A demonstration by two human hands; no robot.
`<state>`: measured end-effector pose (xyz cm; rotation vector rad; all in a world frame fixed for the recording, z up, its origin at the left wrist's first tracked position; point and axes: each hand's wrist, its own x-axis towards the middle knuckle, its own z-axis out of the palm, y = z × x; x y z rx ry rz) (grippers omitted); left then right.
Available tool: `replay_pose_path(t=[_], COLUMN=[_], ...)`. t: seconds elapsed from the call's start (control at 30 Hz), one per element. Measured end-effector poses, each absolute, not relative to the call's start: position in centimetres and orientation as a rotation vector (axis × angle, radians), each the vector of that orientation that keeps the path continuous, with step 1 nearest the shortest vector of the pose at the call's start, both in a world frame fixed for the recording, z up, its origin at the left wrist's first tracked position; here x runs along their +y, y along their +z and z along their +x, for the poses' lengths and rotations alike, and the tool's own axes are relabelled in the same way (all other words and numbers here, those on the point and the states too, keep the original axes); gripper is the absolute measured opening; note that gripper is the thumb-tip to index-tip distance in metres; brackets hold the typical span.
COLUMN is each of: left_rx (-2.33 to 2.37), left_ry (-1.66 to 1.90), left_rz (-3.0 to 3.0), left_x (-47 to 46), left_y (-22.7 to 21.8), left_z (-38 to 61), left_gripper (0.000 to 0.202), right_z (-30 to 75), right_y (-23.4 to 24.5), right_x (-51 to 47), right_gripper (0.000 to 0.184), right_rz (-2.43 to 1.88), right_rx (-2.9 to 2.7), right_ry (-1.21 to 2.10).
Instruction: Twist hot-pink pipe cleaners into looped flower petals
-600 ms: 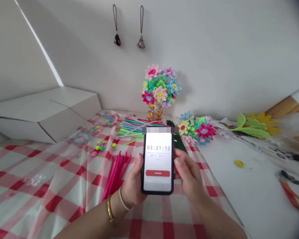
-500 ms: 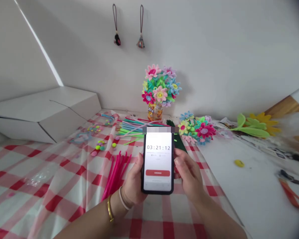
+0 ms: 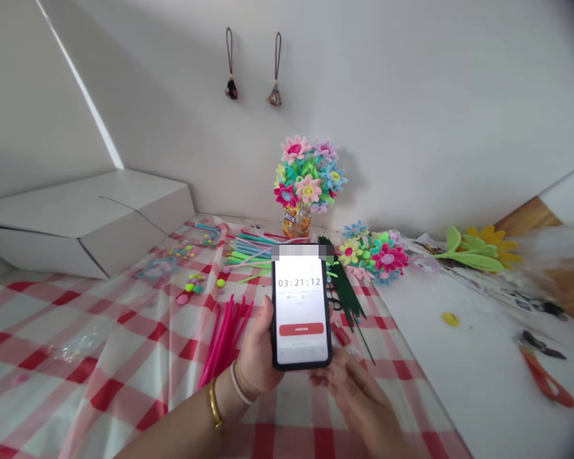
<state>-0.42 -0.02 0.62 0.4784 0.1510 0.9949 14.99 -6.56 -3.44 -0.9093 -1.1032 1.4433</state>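
A black-cased smartphone [image 3: 300, 315] stands upright in my left hand [image 3: 261, 350], its lit screen facing me with the digits 03:21:12 and a red button. My left thumb lies along its left edge; the other fingers are hidden behind it. Just below the phone's lower right corner is my right hand [image 3: 356, 395], fingers loosely bent towards the left and apart from one another, holding nothing visible. Left of the phone lie bright pink pipe cleaners [image 3: 226, 338]. Dark green stems [image 3: 344, 287] and a small red item [image 3: 340, 333] lie on the right, partly behind it.
A checked tablecloth [image 3: 138, 357] covers the table. Behind are a vase of pipe-cleaner flowers [image 3: 296, 222], coloured pipe cleaners [image 3: 251, 248] and loose pompoms [image 3: 194, 284]. Flowers [image 3: 385, 258] and orange-handled scissors [image 3: 545, 376] lie right; a white box [image 3: 138, 217] stands left.
My right hand has left the phone's right side and dropped to below its lower right corner. The left hand still holds the phone. The view has shifted slightly.
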Motion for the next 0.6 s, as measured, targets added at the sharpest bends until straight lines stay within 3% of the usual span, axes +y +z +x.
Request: replay_pose_path(t=[0.27,0.6], left_rx=[0.226,0.295], left_ry=[0.972,0.913], left_rz=[0.452,0.617], left_x=[0.0,1.3], left_y=[0.3,-0.1], left_z=[-0.4,0.0], left_gripper=[0.07,0.046], right_z=[12.1,14.0], right_y=[-3.7,-3.2], right_x=[-6.3,-7.7], right_gripper=[0.034,0.028], right_rz=[-0.65,-0.77], right_rx=[-0.774,-0.551], right_ry=[1.455,1.363])
